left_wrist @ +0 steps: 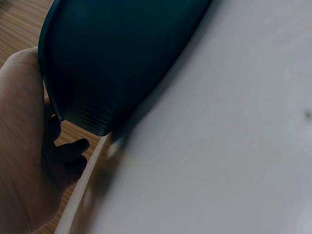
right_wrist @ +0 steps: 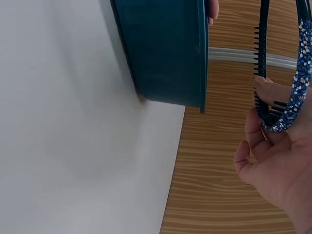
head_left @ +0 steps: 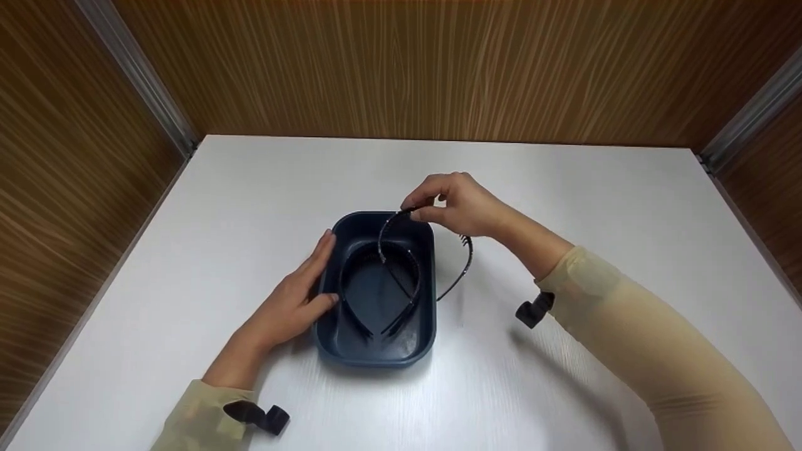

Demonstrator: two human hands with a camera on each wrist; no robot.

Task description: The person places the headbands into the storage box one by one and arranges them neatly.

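Beaded headband (right_wrist: 298,83) btwn R fingers (right_wrist: 261,90), over rounded bin (head_left: 376,351)

The left hand (head_left: 294,300) is laid flat with the fingers straight and held together, the fingertips pointed away from the body and the thumb spread off to the inner side. Its palm is turned inward, and nothing is gripped by it. The left forearm is angled in from the lower left, covered by a pale sleeve (head_left: 200,416) down to the wrist. The right hand (head_left: 454,203) is raised and bent at the wrist, its fingers (right_wrist: 261,92) curled and pinched against the thumb. The right arm is stretched in from the lower right, sleeved likewise.
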